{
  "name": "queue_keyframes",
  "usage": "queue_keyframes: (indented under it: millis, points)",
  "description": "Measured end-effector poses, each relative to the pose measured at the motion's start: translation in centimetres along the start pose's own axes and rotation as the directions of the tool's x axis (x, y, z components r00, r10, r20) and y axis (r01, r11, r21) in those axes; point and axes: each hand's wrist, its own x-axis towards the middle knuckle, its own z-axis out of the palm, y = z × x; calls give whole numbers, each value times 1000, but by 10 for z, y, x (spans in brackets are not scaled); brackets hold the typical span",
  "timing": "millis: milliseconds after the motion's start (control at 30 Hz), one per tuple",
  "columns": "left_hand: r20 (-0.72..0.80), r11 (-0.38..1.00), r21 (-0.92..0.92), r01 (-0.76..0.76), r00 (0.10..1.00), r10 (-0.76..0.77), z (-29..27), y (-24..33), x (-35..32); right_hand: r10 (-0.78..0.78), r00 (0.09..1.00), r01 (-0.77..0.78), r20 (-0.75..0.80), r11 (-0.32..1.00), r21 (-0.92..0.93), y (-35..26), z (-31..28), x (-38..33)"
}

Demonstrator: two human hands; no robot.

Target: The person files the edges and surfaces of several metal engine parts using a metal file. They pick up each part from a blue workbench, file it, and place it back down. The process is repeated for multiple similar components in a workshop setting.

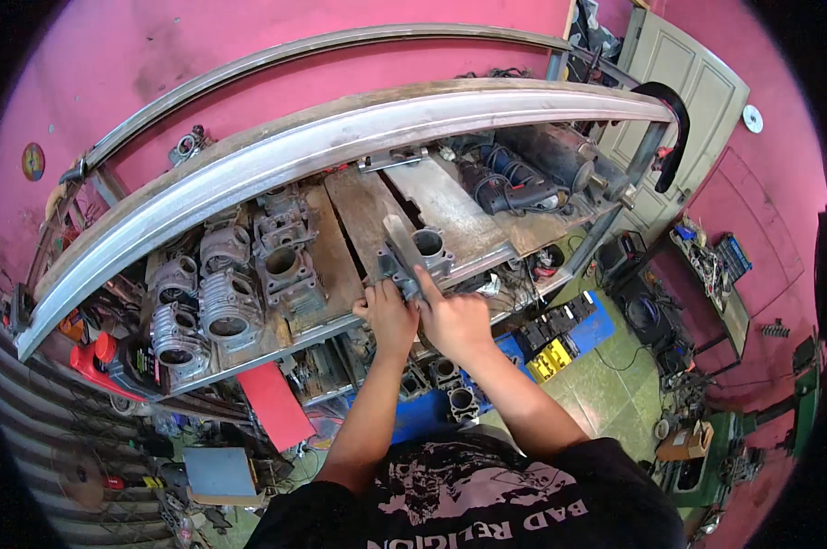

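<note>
A grey engine cylinder block point(443, 263) with a round bore rests near the front edge of the shelf. My left hand point(390, 320) is closed at its near left side, fingers curled over the metal. A long flat grey bar that looks like a file point(399, 236) slants across the block, left of the bore. My right hand point(457, 320) is wrapped round the near end of this bar, index finger stretched along it. My hands touch or nearly touch each other, and they hide the bar's near end and part of the block.
More cylinder blocks point(230, 311) crowd the shelf's left part. Power tools point(514, 188) lie at its right. A thick metal beam point(340, 128) spans above the shelf. Red and black bottles point(111, 361) stand at the left end, and a blue board point(592, 325) bearing parts lies below right.
</note>
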Motion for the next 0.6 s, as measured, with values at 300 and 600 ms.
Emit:
queue_keyframes:
  millis: [300,600]
  points:
    - [109,996,90,9,994,-19,2,1,6,139,982,-127,-129,988,90,32,-5,-87]
    - [112,999,39,17,993,-21,4,4,2,14,974,7,-225,996,93,-23,-7,-68]
